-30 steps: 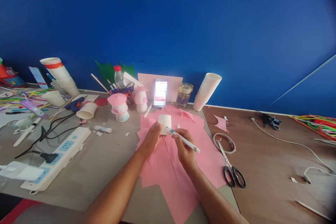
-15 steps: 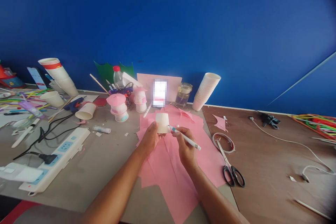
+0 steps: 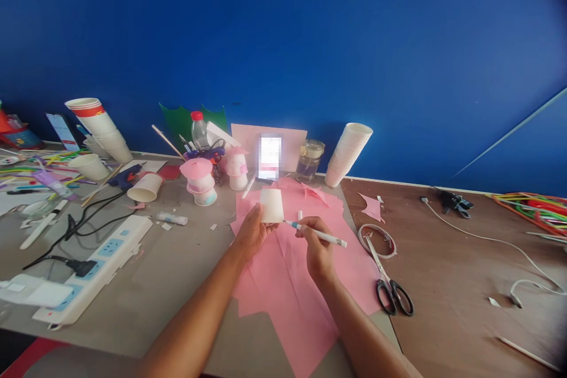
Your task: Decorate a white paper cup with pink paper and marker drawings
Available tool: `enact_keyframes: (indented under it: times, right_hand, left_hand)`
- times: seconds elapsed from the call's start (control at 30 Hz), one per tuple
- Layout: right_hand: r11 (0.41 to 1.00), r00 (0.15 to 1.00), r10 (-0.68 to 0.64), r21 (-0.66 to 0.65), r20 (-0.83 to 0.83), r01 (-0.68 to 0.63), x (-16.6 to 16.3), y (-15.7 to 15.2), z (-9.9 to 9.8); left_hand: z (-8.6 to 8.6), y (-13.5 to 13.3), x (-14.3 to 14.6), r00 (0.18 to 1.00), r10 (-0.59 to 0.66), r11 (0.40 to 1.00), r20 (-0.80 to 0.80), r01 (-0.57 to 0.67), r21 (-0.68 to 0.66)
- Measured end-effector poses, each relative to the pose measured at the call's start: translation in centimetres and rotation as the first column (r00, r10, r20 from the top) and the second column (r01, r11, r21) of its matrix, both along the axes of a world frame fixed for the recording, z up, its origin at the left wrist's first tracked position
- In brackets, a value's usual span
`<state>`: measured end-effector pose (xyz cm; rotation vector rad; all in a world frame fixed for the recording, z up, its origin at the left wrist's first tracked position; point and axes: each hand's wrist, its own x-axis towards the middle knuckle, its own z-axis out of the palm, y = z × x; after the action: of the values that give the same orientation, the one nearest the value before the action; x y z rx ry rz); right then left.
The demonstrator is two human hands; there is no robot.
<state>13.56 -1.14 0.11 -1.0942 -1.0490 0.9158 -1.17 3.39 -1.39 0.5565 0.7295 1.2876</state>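
Observation:
A white paper cup (image 3: pixel 271 205) is gripped along its left side and underneath by my left hand (image 3: pixel 251 230); its narrower end points up. My right hand (image 3: pixel 319 248) is closed round a white marker (image 3: pixel 323 234) with a blue band, whose tip points left at the cup's lower right edge. Whether the tip touches the cup I cannot tell. Both hands are above a sheet of pink paper (image 3: pixel 301 319) with a jagged outline. A small white marker cap (image 3: pixel 300 214) is on the paper just past my right hand.
Scissors (image 3: pixel 390 289) and a tape roll (image 3: pixel 376 240) lie to the right. A tall cup stack (image 3: pixel 349 153), a glass jar (image 3: pixel 309 159) and a propped phone (image 3: pixel 270 156) stand behind. Pink-roofed cup models (image 3: pixel 197 180), a glue gun (image 3: pixel 126 176) and a power strip (image 3: pixel 95 271) are left.
The marker and my right hand have shifted slightly right and down, away from the cup's side. My left hand has moved the cup a little left and tilted it.

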Motion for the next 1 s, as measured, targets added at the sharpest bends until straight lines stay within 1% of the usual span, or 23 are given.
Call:
enact_keyframes:
  times: [0.1, 0.17, 0.23, 0.3, 0.33, 0.4, 0.5, 0.6, 0.7, 0.83, 1.0]
  right_hand:
    - [0.998, 0.993, -0.031, 0.056, -0.117, 0.038, 0.0, 0.3, -0.2]
    - [0.996, 0.989, -0.053, 0.063, -0.136, 0.062, 0.1, 0.4, -0.3]
    - [0.995, 0.993, -0.092, 0.02, -0.074, 0.094, 0.1, 0.4, -0.3]
    - [0.991, 0.991, -0.131, -0.002, 0.022, 0.131, 0.1, 0.4, -0.3]
    - [0.99, 0.987, -0.141, 0.013, 0.073, 0.14, 0.1, 0.5, -0.4]
    - [0.987, 0.973, -0.145, 0.09, 0.178, 0.13, 0.0, 0.6, -0.7]
    - [0.979, 0.937, -0.13, 0.194, 0.325, 0.069, -0.2, 0.8, -1.5]
    - [0.971, 0.89, -0.141, 0.235, 0.433, 0.04, -0.1, 1.1, -2.3]
    - [0.966, 0.834, -0.173, 0.254, 0.524, 0.04, 0.2, 1.5, -3.0]
    - [0.971, 0.733, -0.176, 0.24, 0.657, 0.018, 0.6, 2.0, -4.1]
    - [0.975, 0.592, -0.186, 0.224, 0.784, 0.01, 0.6, 2.3, -5.3]
  left_hand:
    - [0.0, 0.0, 0.0, 1.0, -0.016, 1.0, 0.014, 0.016, 0.002]
    - [-0.1, 0.1, -0.1, 0.999, -0.016, 1.0, 0.027, 0.016, -0.01]
    - [-0.3, 0.2, -0.1, 0.999, -0.007, 0.999, 0.04, 0.008, -0.032]
    - [-0.5, 0.3, 0.0, 0.999, -0.003, 0.999, 0.048, 0.005, -0.046]
    - [-0.6, 0.3, 0.0, 0.999, -0.008, 0.999, 0.048, 0.01, -0.047]
    - [-0.7, 0.2, 0.1, 0.999, -0.025, 0.999, 0.046, 0.027, -0.041]
    - [-0.6, -0.1, 0.2, 0.997, -0.055, 0.998, 0.052, 0.057, -0.034]
    - [-0.3, -0.2, 0.3, 0.996, -0.067, 0.997, 0.066, 0.069, -0.019]
    - [0.1, -0.3, 0.1, 0.996, -0.036, 0.999, 0.081, 0.037, -0.014]
    - [0.2, -0.2, -0.1, 0.996, 0.003, 0.999, 0.093, 0.001, -0.035]
    - [-0.1, -0.4, 0.1, 0.995, -0.04, 0.998, 0.09, 0.043, -0.04]
